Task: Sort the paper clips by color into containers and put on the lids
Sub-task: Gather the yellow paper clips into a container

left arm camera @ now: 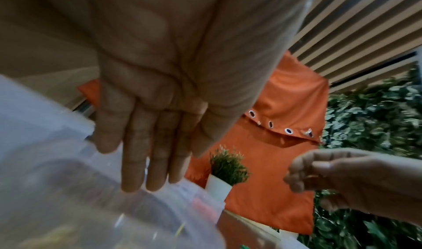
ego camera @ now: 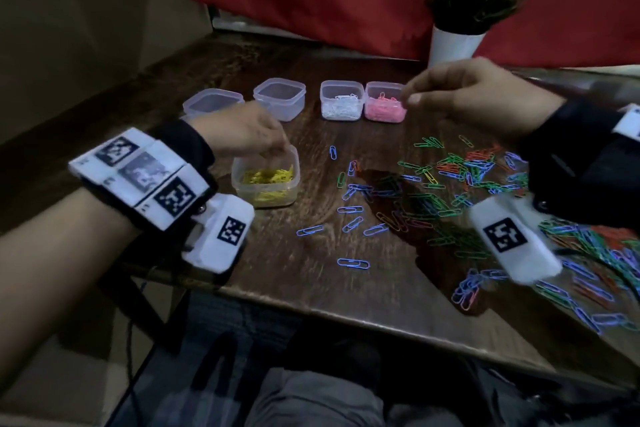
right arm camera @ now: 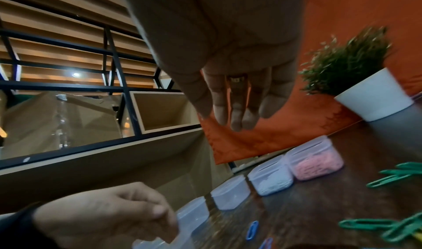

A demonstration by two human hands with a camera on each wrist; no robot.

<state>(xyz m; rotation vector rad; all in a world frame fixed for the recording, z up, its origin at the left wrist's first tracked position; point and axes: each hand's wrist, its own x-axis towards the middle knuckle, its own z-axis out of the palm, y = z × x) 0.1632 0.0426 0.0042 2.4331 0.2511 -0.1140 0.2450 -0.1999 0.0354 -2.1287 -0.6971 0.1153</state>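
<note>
Left hand (ego camera: 242, 130), fingers straight, reaches into the yellow tub (ego camera: 266, 177). Right hand (ego camera: 467, 94), loosely open and holding nothing, hovers over the pink tub (ego camera: 384, 102). Five tubs.

Loose paper clips (ego camera: 446, 191) (blue, green, orange) lie scattered over the right of the table. Five clear lidless containers stand upright: a yellow-filled one (ego camera: 266, 180) nearest, then a far row of two empty ones (ego camera: 213, 102) (ego camera: 280, 98), a white-filled one (ego camera: 342, 100) and a pink-filled one (ego camera: 384, 102), those last two touching.
</note>
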